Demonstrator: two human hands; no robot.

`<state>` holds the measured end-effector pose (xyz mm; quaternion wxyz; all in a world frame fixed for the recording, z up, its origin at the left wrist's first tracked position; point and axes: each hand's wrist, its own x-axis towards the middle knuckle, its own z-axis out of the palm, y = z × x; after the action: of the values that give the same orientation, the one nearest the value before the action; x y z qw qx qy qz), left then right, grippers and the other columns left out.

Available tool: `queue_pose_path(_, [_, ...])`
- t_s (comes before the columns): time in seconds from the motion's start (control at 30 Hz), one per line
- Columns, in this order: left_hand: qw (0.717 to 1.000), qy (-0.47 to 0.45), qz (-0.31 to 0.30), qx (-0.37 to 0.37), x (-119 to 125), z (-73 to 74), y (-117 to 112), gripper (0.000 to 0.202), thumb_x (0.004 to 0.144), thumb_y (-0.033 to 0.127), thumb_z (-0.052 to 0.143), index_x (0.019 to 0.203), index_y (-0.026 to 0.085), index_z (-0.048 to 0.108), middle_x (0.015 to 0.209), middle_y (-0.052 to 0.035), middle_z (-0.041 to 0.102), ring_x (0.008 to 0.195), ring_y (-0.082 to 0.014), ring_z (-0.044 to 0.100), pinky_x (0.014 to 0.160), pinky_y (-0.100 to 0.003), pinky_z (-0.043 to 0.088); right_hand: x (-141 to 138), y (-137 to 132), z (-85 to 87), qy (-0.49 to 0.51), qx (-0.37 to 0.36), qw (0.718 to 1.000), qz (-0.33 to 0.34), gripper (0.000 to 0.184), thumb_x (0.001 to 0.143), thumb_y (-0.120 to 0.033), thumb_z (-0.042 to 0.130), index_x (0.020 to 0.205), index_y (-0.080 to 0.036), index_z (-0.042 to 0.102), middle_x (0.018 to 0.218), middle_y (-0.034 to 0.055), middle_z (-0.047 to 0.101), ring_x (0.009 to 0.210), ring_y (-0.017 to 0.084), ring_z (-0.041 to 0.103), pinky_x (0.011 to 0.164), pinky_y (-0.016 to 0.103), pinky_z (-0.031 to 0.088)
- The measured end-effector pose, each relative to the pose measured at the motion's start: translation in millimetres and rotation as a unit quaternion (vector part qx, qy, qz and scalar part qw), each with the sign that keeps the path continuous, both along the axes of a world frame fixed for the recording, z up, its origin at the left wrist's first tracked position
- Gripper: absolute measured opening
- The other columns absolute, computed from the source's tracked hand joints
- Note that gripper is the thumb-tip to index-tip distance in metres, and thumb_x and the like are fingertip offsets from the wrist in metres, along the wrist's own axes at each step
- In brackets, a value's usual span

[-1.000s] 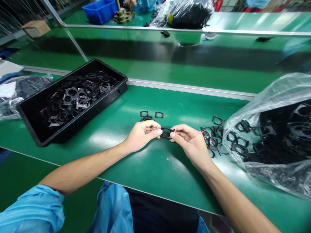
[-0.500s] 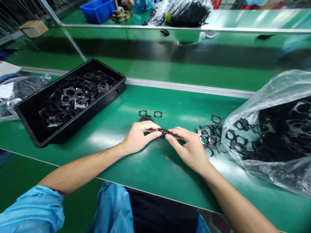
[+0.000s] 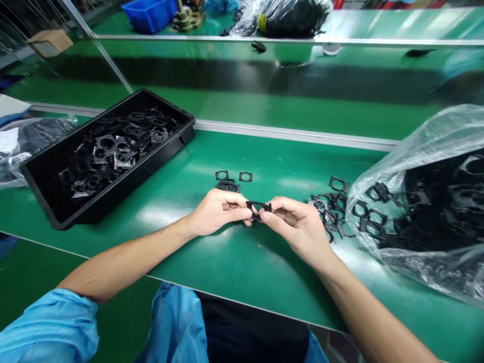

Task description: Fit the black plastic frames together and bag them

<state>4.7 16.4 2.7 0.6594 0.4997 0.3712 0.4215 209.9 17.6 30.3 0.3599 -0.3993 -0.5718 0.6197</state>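
Between my two hands is a black square frame with a round opening (image 3: 258,203), tilted so that its opening partly shows. My left hand (image 3: 223,213) pinches its left edge between thumb and fingers. On the opposite edge, my right hand (image 3: 297,222) grips it the same way; the fingertips hide parts of the rim. Just beyond my left hand lies a small pile of similar black frames (image 3: 228,185), with a single black frame (image 3: 245,177) beside it. Right of my right hand, a loose heap of black frames (image 3: 330,204) spreads on the green table (image 3: 227,272).
A black bin (image 3: 151,169) holding many black frames stands at the left. On the right, a clear plastic bag (image 3: 378,174) lies open with more frames inside. Another plastic bag (image 3: 45,133) rests at the far left. A metal rail (image 3: 295,136) runs along the table's back.
The black frame in my hands has been tilted, so its round opening shows more than before. Both hands keep hold of it with slightly shifted fingers.
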Motion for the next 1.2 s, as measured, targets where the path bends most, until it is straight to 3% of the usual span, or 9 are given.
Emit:
queue_pose_path(0.17, [1.0, 0.015, 0.022, -0.004, 1.7, -1.0, 1.0, 0.037, 0.074, 0.045, 0.086, 0.069, 0.011, 0.073, 0.068, -0.0059, 0.074, 0.064, -0.0154, 0.071, 0.065, -0.024, 0.059, -1.1, 0.5, -2.4, 0.009, 0.007, 1.0, 0.003, 0.035, 0.081, -0.051, 0.08, 0.076, -0.018, 0.068, 0.076, 0.0017, 0.065, 0.074, 0.018, 0.064, 0.072, 0.03, 0.051])
queue_pose_path(0.33, [0.997, 0.018, 0.07, -0.019, 2.5, -2.7, 2.2, 0.035, 0.069, 0.041, 0.091, 0.071, 0.011, 0.072, 0.068, -0.0026, 0.072, 0.064, -0.012, 0.068, 0.066, -0.022, 0.057, -1.9, 2.7, -4.8, 0.004, 0.02, 1.0, -0.006, 0.037, 0.081, -0.051, 0.08, 0.072, -0.018, 0.068, 0.073, 0.0003, 0.062, 0.069, 0.014, 0.057, 0.068, 0.028, 0.047])
queue_pose_path(0.57, [0.999, -0.018, 0.006, -0.036, -0.8, -3.7, 2.4, 0.035, 0.072, 0.042, 0.089, 0.079, 0.01, 0.075, 0.074, -0.0064, 0.075, 0.068, -0.0158, 0.071, 0.069, -0.027, 0.059, -3.0, 2.0, 0.1, 0.043, -0.034, 0.998, 0.005, 0.033, 0.078, -0.048, 0.084, 0.074, -0.019, 0.069, 0.077, 0.0007, 0.067, 0.072, 0.015, 0.064, 0.073, 0.029, 0.052])
queue_pose_path(0.73, [0.998, -0.019, -0.004, -0.053, -2.1, -2.9, 2.8, 0.035, 0.071, 0.042, 0.09, 0.076, 0.01, 0.075, 0.071, -0.0062, 0.075, 0.066, -0.0156, 0.071, 0.068, -0.027, 0.058, -0.5, 3.1, -0.4, 0.04, -0.069, 0.996, 0.028, 0.029, 0.079, -0.046, 0.083, 0.075, -0.019, 0.072, 0.079, 0.0031, 0.072, 0.075, 0.017, 0.068, 0.079, 0.033, 0.057])
queue_pose_path(1.0, [0.997, -0.037, -0.008, -0.065, 0.4, -2.7, 1.7, 0.039, 0.07, 0.046, 0.09, 0.075, 0.01, 0.075, 0.068, -0.0057, 0.074, 0.061, -0.0138, 0.069, 0.064, -0.025, 0.057, 1.1, 4.5, -1.1, 0.021, -0.061, 0.997, 0.038, 0.035, 0.082, -0.052, 0.078, 0.073, -0.018, 0.073, 0.075, 0.0038, 0.072, 0.072, 0.018, 0.067, 0.076, 0.033, 0.057])
queue_pose_path(1.2, [0.999, -0.007, 0.022, -0.045, -0.1, -1.8, 4.3, 0.041, 0.072, 0.048, 0.088, 0.073, 0.01, 0.072, 0.068, -0.004, 0.071, 0.064, -0.0133, 0.067, 0.067, -0.027, 0.056, -2.5, 2.9, -4.8, -0.005, -0.011, 1.0, -0.005, 0.035, 0.084, -0.048, 0.077, 0.069, -0.018, 0.069, 0.071, 0.0021, 0.067, 0.069, 0.015, 0.062, 0.069, 0.029, 0.051])
